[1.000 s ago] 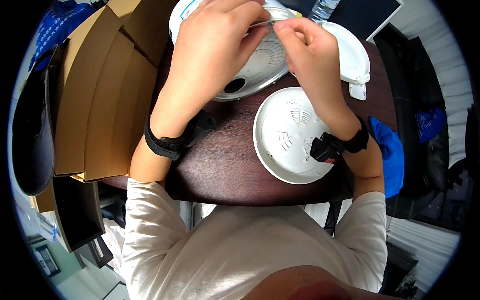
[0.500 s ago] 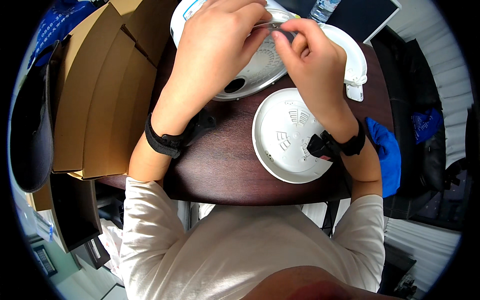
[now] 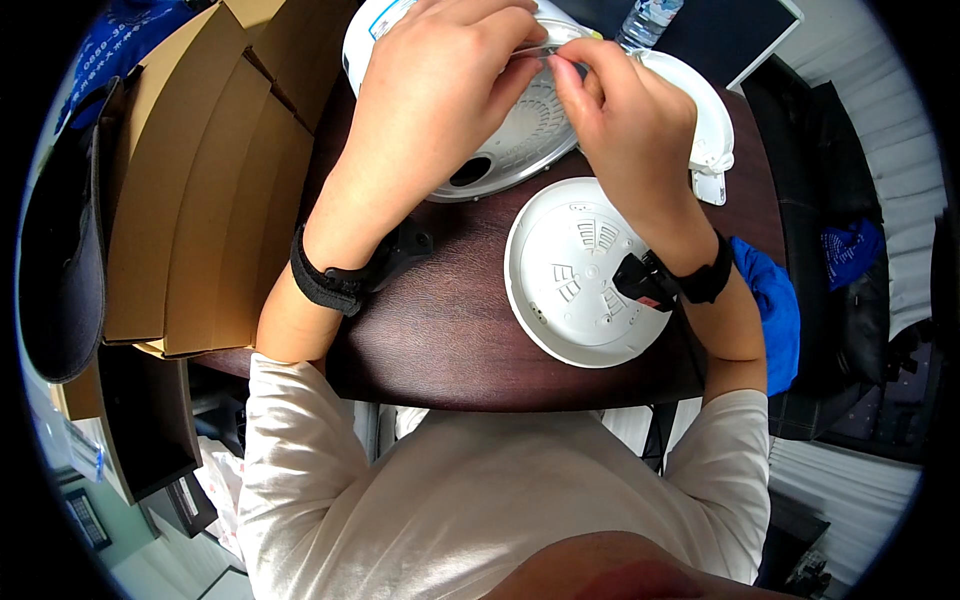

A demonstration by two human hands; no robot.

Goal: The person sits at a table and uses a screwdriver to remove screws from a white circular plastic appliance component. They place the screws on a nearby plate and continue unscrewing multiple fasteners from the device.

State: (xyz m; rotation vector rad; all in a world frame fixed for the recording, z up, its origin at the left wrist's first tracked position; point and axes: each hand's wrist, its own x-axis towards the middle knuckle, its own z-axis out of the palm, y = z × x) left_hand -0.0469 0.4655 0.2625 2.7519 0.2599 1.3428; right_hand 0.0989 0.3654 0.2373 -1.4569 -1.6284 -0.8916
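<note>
Left hand [image 3: 440, 75] and right hand [image 3: 638, 115] meet at far centre, thumb and forefinger of each nearly closed, pinching a thin pale strand [image 3: 541, 50] between them. Strand lies above a perforated metal disc [image 3: 530, 128] on a white housing [image 3: 362, 50]. Slotted white round cover [image 3: 575, 325] sits nearer, on dark wooden table [image 3: 430, 340].

The round base [image 3: 588, 262] is white with groups of dark-edged slots. The disc [image 3: 527, 140] is silver-grey, patterned with concentric small marks; its opening [image 3: 470, 171] is black. The tabletop [image 3: 430, 340] is dark reddish-brown with fine grain. The cardboard [image 3: 195, 210] is plain tan; the cloth [image 3: 770, 315], solid blue.
</note>
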